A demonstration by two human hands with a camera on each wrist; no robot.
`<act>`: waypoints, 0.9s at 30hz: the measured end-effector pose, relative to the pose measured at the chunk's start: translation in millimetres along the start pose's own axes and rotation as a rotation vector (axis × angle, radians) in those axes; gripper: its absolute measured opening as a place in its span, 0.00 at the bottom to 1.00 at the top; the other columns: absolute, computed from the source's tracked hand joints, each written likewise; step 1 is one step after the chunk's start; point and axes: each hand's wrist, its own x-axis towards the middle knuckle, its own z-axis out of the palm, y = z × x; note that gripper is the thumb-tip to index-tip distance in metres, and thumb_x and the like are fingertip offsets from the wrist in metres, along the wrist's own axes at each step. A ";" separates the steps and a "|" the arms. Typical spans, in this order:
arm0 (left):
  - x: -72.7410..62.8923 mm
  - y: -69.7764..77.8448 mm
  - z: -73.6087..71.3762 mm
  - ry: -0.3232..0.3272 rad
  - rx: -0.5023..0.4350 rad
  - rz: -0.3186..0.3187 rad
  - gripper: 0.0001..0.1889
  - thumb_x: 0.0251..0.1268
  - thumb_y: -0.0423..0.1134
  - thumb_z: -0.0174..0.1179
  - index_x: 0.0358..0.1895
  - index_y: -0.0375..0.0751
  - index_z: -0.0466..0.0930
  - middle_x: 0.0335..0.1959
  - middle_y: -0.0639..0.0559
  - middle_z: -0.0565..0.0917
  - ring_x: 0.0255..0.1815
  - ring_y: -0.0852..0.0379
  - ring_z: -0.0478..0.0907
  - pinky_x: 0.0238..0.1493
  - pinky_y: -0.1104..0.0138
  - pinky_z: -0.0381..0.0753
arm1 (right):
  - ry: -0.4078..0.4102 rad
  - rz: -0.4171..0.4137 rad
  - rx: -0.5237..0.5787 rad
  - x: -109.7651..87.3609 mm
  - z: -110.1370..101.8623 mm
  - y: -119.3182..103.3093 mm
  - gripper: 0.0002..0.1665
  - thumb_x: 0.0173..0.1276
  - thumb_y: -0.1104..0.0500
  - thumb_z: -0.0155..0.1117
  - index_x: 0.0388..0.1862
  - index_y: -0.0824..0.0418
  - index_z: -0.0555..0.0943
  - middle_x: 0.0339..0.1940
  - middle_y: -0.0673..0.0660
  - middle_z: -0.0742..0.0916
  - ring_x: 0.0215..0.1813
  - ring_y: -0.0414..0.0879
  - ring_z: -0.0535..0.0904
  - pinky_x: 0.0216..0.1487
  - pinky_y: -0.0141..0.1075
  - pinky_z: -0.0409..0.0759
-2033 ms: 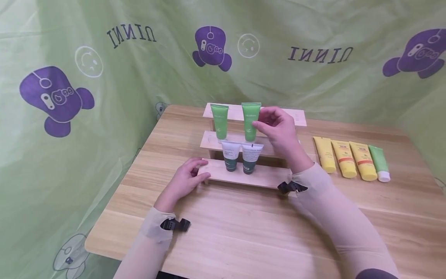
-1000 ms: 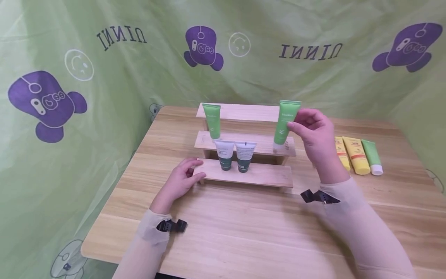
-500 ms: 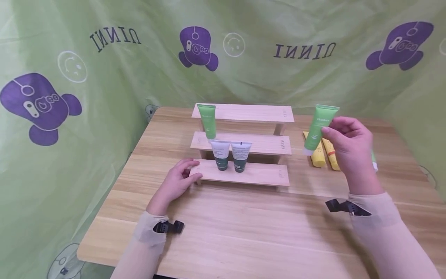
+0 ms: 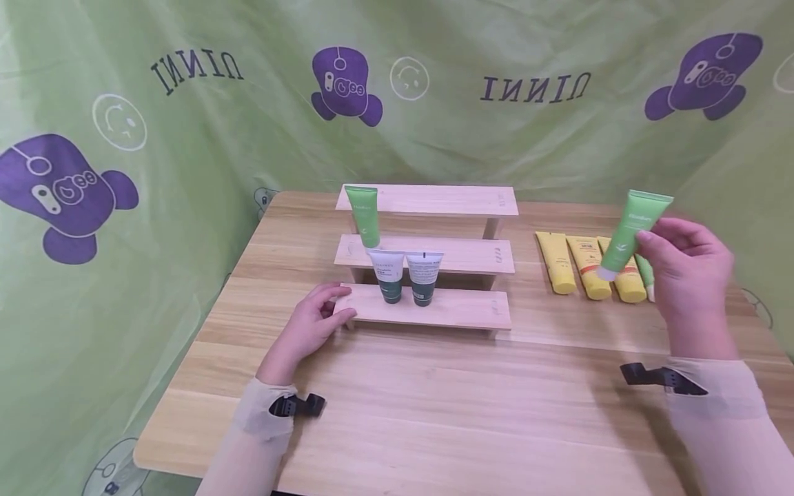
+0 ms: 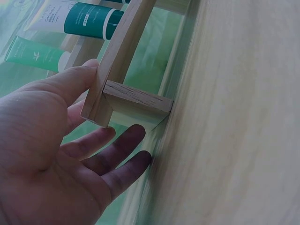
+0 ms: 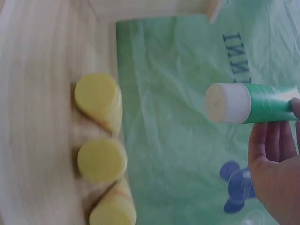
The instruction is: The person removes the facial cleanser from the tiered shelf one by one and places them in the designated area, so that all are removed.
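Over the right part of the table my right hand (image 4: 695,275) pinches a green squeeze tube (image 4: 634,231), its white cap tilted down to the left. In the right wrist view the tube's cap (image 6: 227,103) points away from the fingers. My left hand (image 4: 308,327) holds the left end of the lowest step of a three-tier wooden display rack (image 4: 465,308), thumb (image 5: 77,79) on its edge. Two white-and-dark-green tubes (image 4: 388,275) stand upright on that step. Another green tube (image 4: 364,217) stands at the left of the middle step.
Several yellow tubes (image 4: 556,265) lie side by side on the wooden table (image 4: 422,406), right of the rack. A green tube (image 4: 646,275) lies beyond them, partly hidden behind my right hand. A green printed curtain (image 4: 446,138) hangs around the table's back and sides.
My right hand has carried the green tube off the middle step to the right, over the lying tubes, tilting it. The left hand has stayed at the rack's end. The view shifts slightly.
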 end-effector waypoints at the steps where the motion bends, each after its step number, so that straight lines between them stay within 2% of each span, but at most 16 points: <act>1: 0.3 -0.1 0.4 -0.002 -0.001 -0.002 0.23 0.61 0.44 0.69 0.58 0.39 0.79 0.62 0.43 0.75 0.45 0.50 0.80 0.49 0.55 0.79 | 0.019 0.006 0.000 1.2 -7.0 -2.6 0.19 0.53 0.87 0.63 0.45 0.78 0.80 0.34 0.63 0.87 0.36 0.50 0.85 0.39 0.38 0.84; 9: 0.2 -0.4 0.8 -0.008 0.002 -0.013 0.23 0.62 0.44 0.69 0.59 0.40 0.79 0.62 0.43 0.75 0.45 0.50 0.80 0.49 0.55 0.79 | 0.144 0.001 0.015 15.9 -59.3 -19.5 0.19 0.52 0.88 0.62 0.43 0.78 0.81 0.33 0.64 0.87 0.34 0.49 0.86 0.34 0.38 0.84; 15: 0.1 -1.5 -0.9 -0.005 0.003 -0.014 0.24 0.62 0.44 0.69 0.59 0.40 0.79 0.61 0.43 0.75 0.46 0.50 0.80 0.49 0.54 0.79 | 0.201 0.058 -0.035 34.4 -90.5 -21.8 0.19 0.52 0.86 0.65 0.42 0.75 0.82 0.32 0.60 0.86 0.32 0.47 0.86 0.34 0.37 0.84; 18: 0.1 -1.9 -1.7 -0.008 0.003 -0.015 0.24 0.62 0.45 0.69 0.59 0.39 0.79 0.62 0.43 0.75 0.46 0.50 0.80 0.49 0.55 0.79 | 0.202 0.095 -0.124 42.2 -100.6 -20.9 0.19 0.52 0.83 0.68 0.43 0.72 0.83 0.34 0.57 0.86 0.33 0.44 0.85 0.34 0.35 0.84; 24: -0.4 -1.4 -1.6 -0.006 0.007 -0.018 0.24 0.62 0.45 0.69 0.59 0.40 0.79 0.63 0.42 0.74 0.47 0.50 0.80 0.50 0.55 0.79 | 0.201 0.251 -0.369 56.4 -115.9 -15.2 0.21 0.53 0.73 0.76 0.45 0.60 0.84 0.35 0.48 0.87 0.35 0.38 0.84 0.34 0.29 0.83; 27: -0.8 -1.1 -0.7 -0.008 -0.004 -0.016 0.24 0.62 0.44 0.69 0.59 0.40 0.79 0.63 0.41 0.74 0.46 0.50 0.80 0.50 0.56 0.80 | 0.207 0.285 -0.428 62.3 -121.8 -10.6 0.21 0.53 0.71 0.77 0.45 0.57 0.84 0.33 0.47 0.87 0.34 0.37 0.84 0.33 0.28 0.82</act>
